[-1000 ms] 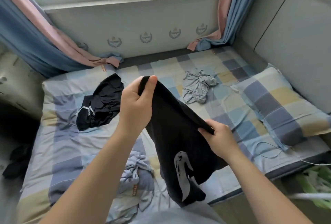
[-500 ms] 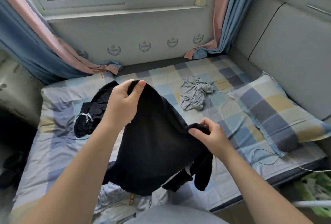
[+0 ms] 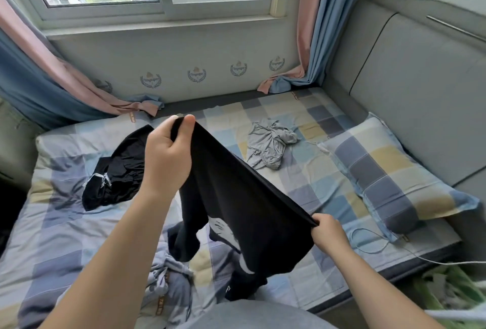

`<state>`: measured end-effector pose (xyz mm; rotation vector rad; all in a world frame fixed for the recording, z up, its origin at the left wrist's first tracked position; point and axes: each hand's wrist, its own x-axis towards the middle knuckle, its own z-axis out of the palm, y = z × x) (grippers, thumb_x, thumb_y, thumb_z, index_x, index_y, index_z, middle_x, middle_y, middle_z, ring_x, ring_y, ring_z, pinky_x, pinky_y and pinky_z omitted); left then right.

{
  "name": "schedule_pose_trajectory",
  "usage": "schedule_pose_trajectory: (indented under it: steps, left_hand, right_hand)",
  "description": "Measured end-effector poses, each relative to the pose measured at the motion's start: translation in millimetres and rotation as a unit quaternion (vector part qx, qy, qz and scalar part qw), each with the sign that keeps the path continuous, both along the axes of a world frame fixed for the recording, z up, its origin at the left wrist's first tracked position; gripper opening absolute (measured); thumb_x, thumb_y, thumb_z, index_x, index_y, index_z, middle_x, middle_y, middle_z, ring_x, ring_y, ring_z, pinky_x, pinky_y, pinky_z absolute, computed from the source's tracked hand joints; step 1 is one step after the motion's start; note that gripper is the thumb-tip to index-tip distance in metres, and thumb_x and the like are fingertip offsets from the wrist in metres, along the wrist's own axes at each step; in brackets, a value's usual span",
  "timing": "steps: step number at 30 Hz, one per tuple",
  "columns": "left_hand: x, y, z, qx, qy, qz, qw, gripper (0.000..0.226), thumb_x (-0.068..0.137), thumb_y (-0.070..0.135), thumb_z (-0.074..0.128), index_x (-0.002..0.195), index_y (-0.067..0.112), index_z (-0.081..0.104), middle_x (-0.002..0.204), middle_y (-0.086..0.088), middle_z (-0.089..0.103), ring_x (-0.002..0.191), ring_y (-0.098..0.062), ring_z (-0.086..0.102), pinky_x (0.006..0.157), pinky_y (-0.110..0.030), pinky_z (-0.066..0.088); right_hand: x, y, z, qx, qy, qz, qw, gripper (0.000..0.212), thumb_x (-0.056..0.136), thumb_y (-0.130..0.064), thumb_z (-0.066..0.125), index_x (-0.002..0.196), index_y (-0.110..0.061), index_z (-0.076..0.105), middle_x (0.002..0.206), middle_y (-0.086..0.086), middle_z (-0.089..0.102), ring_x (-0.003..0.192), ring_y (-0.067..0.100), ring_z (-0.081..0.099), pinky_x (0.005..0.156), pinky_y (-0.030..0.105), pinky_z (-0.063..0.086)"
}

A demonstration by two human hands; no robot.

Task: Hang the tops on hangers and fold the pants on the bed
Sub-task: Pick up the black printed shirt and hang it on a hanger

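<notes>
Left grip (image 3: pixel 168 160) raised, thumb and curled fingers pinching one end of an edge of the black top (image 3: pixel 236 210). Right grip (image 3: pixel 328 231) lower, pinching the other end. The edge is taut above the bed (image 3: pixel 328 189). White graphic on the top; orange bedding tags too small to read. Bare sheet lies between grey garment (image 3: pixel 271 144) and pillow (image 3: pixel 394 176).

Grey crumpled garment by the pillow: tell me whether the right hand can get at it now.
Probably not yet: the right hand grips the black garment, stretched between it and the left hand. The grey garment lies uncovered beyond it, so a freed hand likely could.
</notes>
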<state>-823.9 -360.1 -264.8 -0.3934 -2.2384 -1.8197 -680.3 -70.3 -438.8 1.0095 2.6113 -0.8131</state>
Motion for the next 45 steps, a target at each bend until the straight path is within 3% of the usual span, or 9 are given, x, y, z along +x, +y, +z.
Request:
schedule_pose_trajectory:
  steps: [4, 9, 14, 19, 23, 29, 37, 41, 45]
  left_hand:
    - [-7, 21, -10, 0.011, -0.036, 0.034, 0.999, 0.041, 0.101, 0.039, 0.052, 0.065, 0.020, 0.047, 0.051, 0.009, 0.040, 0.047, -0.006, 0.039, 0.045, -0.020, 0.034]
    - [3, 60, -34, -0.120, -0.141, -0.041, 0.982, 0.013, 0.100, 0.025, 0.059, 0.105, 0.025, 0.070, 0.100, -0.002, 0.070, 0.098, -0.026, 0.065, 0.088, -0.038, 0.051]
    - [39, 105, -52, -0.286, -0.156, -0.250, 0.912, 0.069, 0.086, 0.033, 0.076, 0.145, 0.041, 0.041, 0.157, 0.011, 0.032, 0.145, -0.011, 0.025, 0.119, -0.039, 0.023]
    - [68, 148, -69, -0.234, -0.127, -0.273, 0.924, 0.028, 0.096, 0.018, 0.064, 0.123, 0.023, 0.065, 0.110, 0.008, 0.070, 0.101, -0.009, 0.061, 0.090, -0.028, 0.047]
    - [73, 162, -71, -0.213, -0.084, -0.192, 0.954, 0.019, 0.101, 0.017, 0.054, 0.084, 0.010, 0.058, 0.065, 0.008, 0.049, 0.065, -0.014, 0.043, 0.063, -0.033, 0.035]
    - [75, 179, -42, -0.073, -0.077, -0.112, 0.988, 0.028, 0.104, 0.012, 0.045, 0.077, 0.004, 0.048, 0.062, 0.008, 0.042, 0.058, -0.010, 0.038, 0.055, -0.023, 0.030]
    - [75, 176, -15, -0.028, -0.046, -0.076, 0.996, 0.032, 0.103, 0.011, 0.046, 0.075, -0.003, 0.043, 0.061, 0.000, 0.035, 0.058, -0.013, 0.032, 0.051, -0.025, 0.026]
    - [65, 165, -20, -0.043, -0.044, -0.001, 0.998, 0.033, 0.104, 0.013, 0.045, 0.072, 0.002, 0.043, 0.060, 0.004, 0.038, 0.057, -0.008, 0.034, 0.052, -0.022, 0.028]
    - [41, 136, -24, -0.074, -0.032, 0.066, 0.995, 0.033, 0.103, 0.017, 0.045, 0.073, 0.005, 0.047, 0.062, 0.002, 0.042, 0.057, -0.007, 0.036, 0.054, -0.025, 0.031]
  right_hand:
    - [-3, 34, 7, -0.086, 0.063, 0.000, 0.994, 0.027, 0.086, 0.004, 0.048, 0.077, -0.015, 0.064, 0.069, 0.002, 0.062, 0.075, 0.027, 0.057, 0.060, 0.032, 0.038]
    - [-23, 39, 49, -0.163, 0.184, 0.078, 0.966, 0.036, 0.094, 0.001, 0.048, 0.084, -0.027, 0.068, 0.084, -0.011, 0.070, 0.081, 0.001, 0.063, 0.071, 0.016, 0.046]
    - [-37, 27, 101, -0.247, 0.285, 0.150, 0.914, 0.036, 0.096, 0.002, 0.053, 0.086, -0.028, 0.070, 0.080, -0.017, 0.072, 0.078, -0.004, 0.064, 0.074, 0.012, 0.048]
    - [-36, 35, 132, -0.259, 0.293, 0.243, 0.888, 0.020, 0.087, -0.001, 0.066, 0.087, -0.018, 0.076, 0.084, -0.001, 0.075, 0.083, 0.015, 0.069, 0.079, 0.024, 0.054]
    - [-29, 55, 136, -0.279, 0.297, 0.224, 0.885, 0.017, 0.086, -0.007, 0.073, 0.087, -0.024, 0.071, 0.078, 0.001, 0.074, 0.070, 0.013, 0.065, 0.070, 0.026, 0.052]
    - [-19, 91, 118, -0.135, 0.244, 0.239, 0.930, 0.007, 0.077, -0.025, 0.060, 0.076, -0.032, 0.061, 0.061, -0.007, 0.057, 0.054, 0.007, 0.049, 0.053, 0.023, 0.039]
    - [-1, 134, 60, -0.063, 0.137, 0.111, 0.982, 0.035, 0.087, -0.014, 0.058, 0.057, -0.017, 0.040, 0.046, -0.006, 0.037, 0.054, 0.017, 0.033, 0.052, 0.031, 0.024]
    - [-6, 134, 68, -0.129, 0.159, 0.115, 0.972, 0.036, 0.088, -0.024, 0.073, 0.062, -0.017, 0.049, 0.050, -0.010, 0.048, 0.053, 0.009, 0.045, 0.053, 0.029, 0.033]
    - [-6, 116, 99, -0.335, 0.185, 0.149, 0.912, 0.024, 0.074, -0.037, 0.081, 0.085, -0.017, 0.075, 0.077, 0.004, 0.073, 0.072, 0.016, 0.071, 0.063, 0.030, 0.057]
